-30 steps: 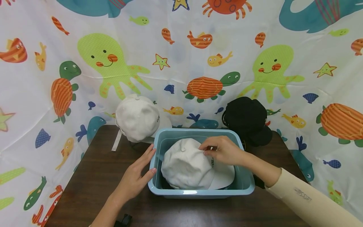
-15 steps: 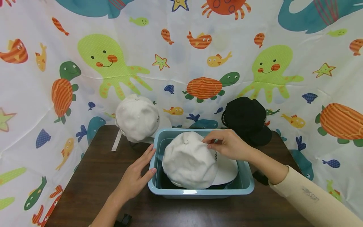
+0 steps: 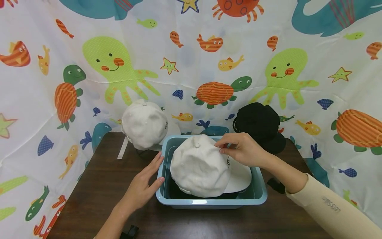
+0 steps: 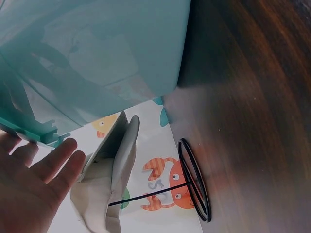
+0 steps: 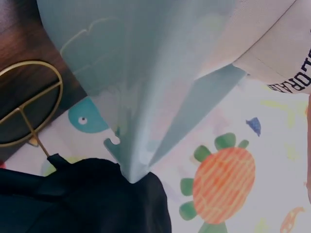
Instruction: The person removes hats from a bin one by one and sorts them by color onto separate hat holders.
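A white baseball cap (image 3: 198, 169) with dark lettering is in the blue plastic bin (image 3: 209, 201), its brim toward the right. My right hand (image 3: 243, 151) pinches the cap's crown near the front between thumb and fingers. In the right wrist view the cap's lettered front (image 5: 294, 73) rises above the bin wall (image 5: 141, 97), with only a sliver of the hand at the edge. My left hand (image 3: 144, 184) rests with straight, spread fingers against the bin's left rim. The left wrist view has those fingers at the rim too, the hand (image 4: 29, 184) holding nothing.
Behind the bin at left, another white cap (image 3: 144, 124) sits on a black wire stand (image 4: 194, 179). A black cap (image 3: 259, 127) hangs at back right on a gold-coloured stand (image 5: 29, 104). All stand on a dark wooden table (image 3: 98, 179) before a sea-animal curtain (image 3: 185, 73).
My right hand has moved up and slightly right, lifting the white cap higher within the bin. The left hand stays at the rim.
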A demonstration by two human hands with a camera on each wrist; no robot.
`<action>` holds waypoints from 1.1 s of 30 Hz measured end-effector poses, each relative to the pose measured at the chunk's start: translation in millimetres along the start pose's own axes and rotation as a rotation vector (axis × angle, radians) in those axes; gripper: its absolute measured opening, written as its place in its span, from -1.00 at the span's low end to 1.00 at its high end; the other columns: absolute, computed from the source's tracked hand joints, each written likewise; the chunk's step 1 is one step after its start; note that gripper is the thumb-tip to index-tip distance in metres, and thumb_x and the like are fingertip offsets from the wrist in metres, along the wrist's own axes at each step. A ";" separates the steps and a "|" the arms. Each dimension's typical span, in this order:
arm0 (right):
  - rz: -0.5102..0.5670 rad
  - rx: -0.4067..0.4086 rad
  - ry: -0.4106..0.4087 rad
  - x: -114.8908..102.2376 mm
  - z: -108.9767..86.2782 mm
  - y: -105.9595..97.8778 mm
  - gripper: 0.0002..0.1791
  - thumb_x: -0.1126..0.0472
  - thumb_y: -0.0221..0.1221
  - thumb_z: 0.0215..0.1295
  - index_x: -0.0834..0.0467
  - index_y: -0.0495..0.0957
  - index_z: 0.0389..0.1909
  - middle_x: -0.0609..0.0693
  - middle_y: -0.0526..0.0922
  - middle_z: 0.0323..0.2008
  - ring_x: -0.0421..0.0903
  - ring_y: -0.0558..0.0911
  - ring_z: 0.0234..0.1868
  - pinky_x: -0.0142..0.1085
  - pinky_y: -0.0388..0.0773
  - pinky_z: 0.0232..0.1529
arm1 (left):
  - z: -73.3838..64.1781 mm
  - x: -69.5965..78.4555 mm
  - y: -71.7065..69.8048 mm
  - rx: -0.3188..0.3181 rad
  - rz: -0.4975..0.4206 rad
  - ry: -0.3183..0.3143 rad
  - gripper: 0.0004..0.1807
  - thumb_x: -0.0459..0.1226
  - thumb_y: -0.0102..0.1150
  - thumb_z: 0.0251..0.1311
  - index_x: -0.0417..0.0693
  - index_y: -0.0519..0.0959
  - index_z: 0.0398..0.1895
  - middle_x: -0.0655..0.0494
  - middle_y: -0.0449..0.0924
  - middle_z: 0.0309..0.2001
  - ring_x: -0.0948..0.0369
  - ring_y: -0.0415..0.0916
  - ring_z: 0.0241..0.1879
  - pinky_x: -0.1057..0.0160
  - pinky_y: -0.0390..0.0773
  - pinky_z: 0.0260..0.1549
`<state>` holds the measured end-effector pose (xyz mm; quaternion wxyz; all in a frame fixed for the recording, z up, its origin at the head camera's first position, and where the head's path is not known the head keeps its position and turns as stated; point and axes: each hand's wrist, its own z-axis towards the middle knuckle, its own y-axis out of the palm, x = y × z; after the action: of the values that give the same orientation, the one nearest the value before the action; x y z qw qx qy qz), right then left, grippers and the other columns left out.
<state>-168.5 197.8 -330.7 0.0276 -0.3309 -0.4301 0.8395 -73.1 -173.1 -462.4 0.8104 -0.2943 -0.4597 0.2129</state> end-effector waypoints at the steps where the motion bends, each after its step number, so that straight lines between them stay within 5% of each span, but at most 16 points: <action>1: -0.005 0.003 -0.006 -0.6 0.6 -0.9 -0.66 0.54 0.41 0.18 0.14 0.79 -0.09 -0.14 0.77 -0.23 -0.21 0.67 -0.25 -0.29 0.72 -0.26 | -0.1 -0.2 0.3 0.001 -0.001 -0.001 -0.30 -0.19 0.19 0.49 0.05 0.25 0.64 0.13 0.14 0.64 0.06 0.23 0.55 0.25 0.20 0.39; 6: -0.030 0.026 -0.030 -3.7 3.9 -6.7 -0.65 0.55 0.42 0.14 0.14 0.79 -0.10 -0.13 0.79 -0.22 -0.23 0.66 -0.27 -0.30 0.71 -0.28 | -0.4 -1.4 1.2 -0.002 0.004 -0.006 -0.29 -0.18 0.19 0.49 0.07 0.23 0.65 0.15 0.12 0.65 0.07 0.21 0.56 0.18 0.22 0.39; 12: -0.037 0.057 -0.037 -8.2 10.1 -13.1 -0.64 0.56 0.42 0.14 0.12 0.79 -0.12 -0.14 0.78 -0.24 -0.22 0.67 -0.27 -0.32 0.69 -0.28 | -1.1 -2.9 0.7 0.009 -0.021 0.004 -0.30 -0.20 0.20 0.49 0.03 0.25 0.64 0.05 0.14 0.64 0.07 0.19 0.57 0.46 0.07 0.40; 33: -0.067 0.212 0.008 -13.2 30.9 -34.2 -0.68 0.58 0.40 0.16 0.18 0.80 -0.13 -0.07 0.77 -0.26 -0.19 0.66 -0.25 -0.42 0.64 -0.28 | -0.5 -2.6 1.6 0.006 -0.037 0.009 -0.30 -0.20 0.21 0.48 0.06 0.25 0.64 0.11 0.14 0.64 0.05 0.21 0.56 0.50 0.05 0.40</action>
<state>-184.2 193.2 -285.7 0.0922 -0.3151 -0.3497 0.8774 -74.0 -173.7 -465.3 0.8172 -0.2843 -0.4607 0.1977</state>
